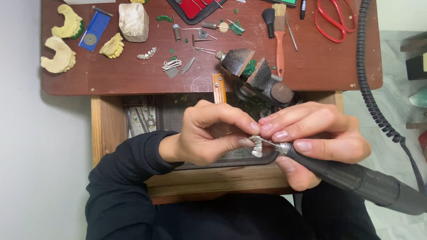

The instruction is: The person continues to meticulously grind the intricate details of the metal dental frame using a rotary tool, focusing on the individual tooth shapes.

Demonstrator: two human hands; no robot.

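Over an open drawer [110, 130] below a cluttered wooden counter [319, 67], the left hand [208, 134] pinches a small metal dental bridge [256, 146]. The right hand [317, 140] grips a black rotary handpiece [358, 179], its bur touching the bridge; this looks like grinding, calling for steady, light pressure.

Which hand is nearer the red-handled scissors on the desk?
Right. The right hand, gripping the rotary handpiece, sits below the red-handled scissors; the left hand is farther left.

Looking down on a dark reddish wooden counter [106, 78] with an open light-wood drawer [99, 130] pulled out beneath it; sitting against a plain pale grey wall [10, 127] at left; showing pale marbled floor tiles [395, 69] at right, evenly lit.
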